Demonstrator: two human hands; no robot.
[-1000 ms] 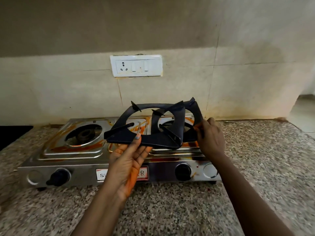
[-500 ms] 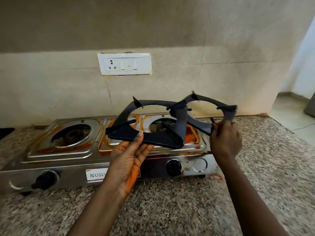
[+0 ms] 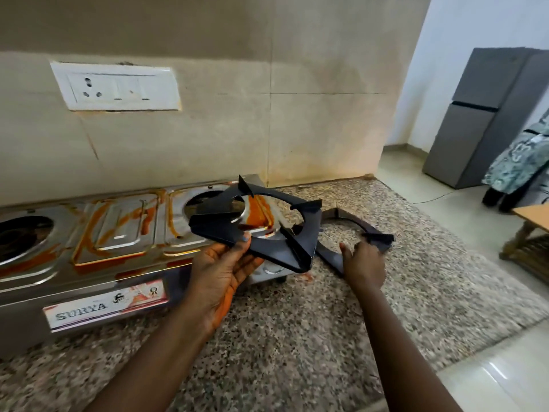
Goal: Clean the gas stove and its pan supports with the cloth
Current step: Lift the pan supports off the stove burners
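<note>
Speckled granite countertop (image 3: 297, 337): nearest, carries everything below.
Left hand (image 3: 222, 272): palm up, in front of stove's right end, thumb pinching near corner of black square metal pan support (image 3: 273, 233), held tilted above stove's right burner.
Right hand (image 3: 364, 263): right of stove, fingers loosely curled over second black pan support (image 3: 329, 254); that one flat on countertop beside stove; grip unclear.
Stainless steel two-burner gas stove (image 3: 118, 233): orange-stained top, "SURYA" label on front.
White wall socket plate (image 3: 116, 86): above stove, on tile.
Grey refrigerator (image 3: 481, 114): far right of stove.
</note>
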